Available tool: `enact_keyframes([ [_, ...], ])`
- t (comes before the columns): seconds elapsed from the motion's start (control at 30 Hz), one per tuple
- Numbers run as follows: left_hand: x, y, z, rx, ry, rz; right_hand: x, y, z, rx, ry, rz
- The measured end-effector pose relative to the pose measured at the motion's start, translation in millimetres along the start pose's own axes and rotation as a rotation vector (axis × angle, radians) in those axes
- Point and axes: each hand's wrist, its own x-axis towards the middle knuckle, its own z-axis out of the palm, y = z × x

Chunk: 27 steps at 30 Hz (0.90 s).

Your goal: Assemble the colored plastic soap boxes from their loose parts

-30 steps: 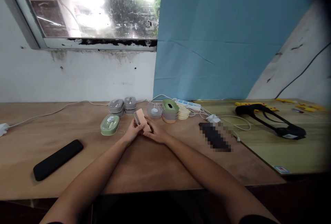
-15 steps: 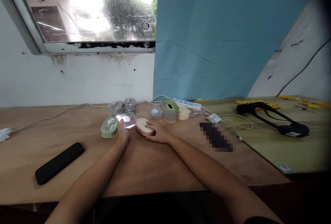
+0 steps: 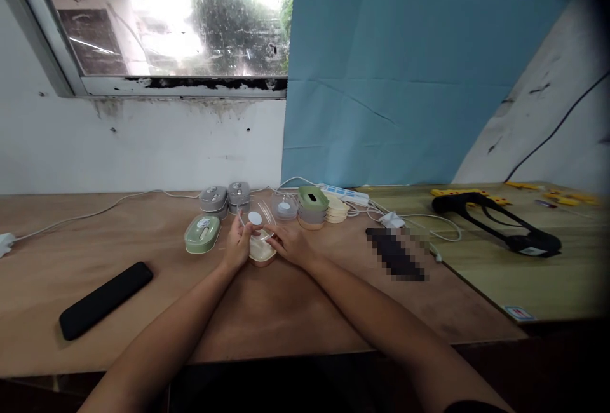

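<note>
My left hand (image 3: 237,246) grips a clear plastic lid (image 3: 255,215) with a white round patch, tilted up over a peach and cream oval tray (image 3: 262,251) on the wooden table (image 3: 267,311). My right hand (image 3: 291,244) rests against the tray's right side, its fingers curled on the rim. A green oval box (image 3: 203,234) lies just left of my left hand.
Behind the hands stand two grey boxes (image 3: 225,197), a clear lid (image 3: 284,207), a stack topped by a green box (image 3: 312,207) and cream trays (image 3: 337,208). A black remote (image 3: 105,299) lies left. A power strip (image 3: 347,194), cables and a black strap (image 3: 495,221) lie right.
The clear lid came off the peach tray and my left hand now holds it tilted over the tray, which sits flat on the table under my right hand's fingers.
</note>
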Motion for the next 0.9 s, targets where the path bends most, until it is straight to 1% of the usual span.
enact_keyframes([
  [0.1, -1.8, 0.7, -0.8, 0.04, -0.018, 0.014, -0.4, 2.5, 2.3, -0.021, 0.004, 0.027],
  [0.17, -1.8, -0.5, -2.5, 0.115, -0.011, 0.015, 0.5, 9.3, 4.3, -0.023, 0.076, 0.096],
  [0.23, -1.4, -2.3, -4.0, 0.216, -0.04, 0.017, 2.4, 21.5, 5.9, -0.022, 0.178, 0.188],
  [0.3, -0.9, -4.1, -4.6, 0.342, -0.104, 0.05, 4.8, 37.1, 6.8, -0.024, 0.255, 0.26],
  [0.37, -0.4, -5.4, -4.3, 0.478, -0.159, 0.11, 6.9, 52.5, 7.3, -0.027, 0.291, 0.3],
  [0.47, -0.1, -5.8, -3.6, 0.607, -0.183, 0.182, 8.4, 67.1, 7.9, -0.025, 0.314, 0.348],
  [0.53, 0.0, -5.4, -3.7, 0.644, -0.189, 0.199, 8.4, 69.4, 8.3, -0.024, 0.322, 0.386],
  [0.7, 0.1, -3.4, -4.9, 0.701, -0.205, 0.208, 6.6, 63.2, 9.6, -0.005, 0.289, 0.48],
  [0.77, 0.3, -3.0, -5.0, 0.71, -0.219, 0.218, 5.9, 62.7, 10.9, -0.005, 0.292, 0.479],
  [0.9, 0.8, -3.5, -4.7, 0.695, -0.227, 0.24, 4.6, 66.0, 12.8, -0.032, 0.287, 0.424],
])
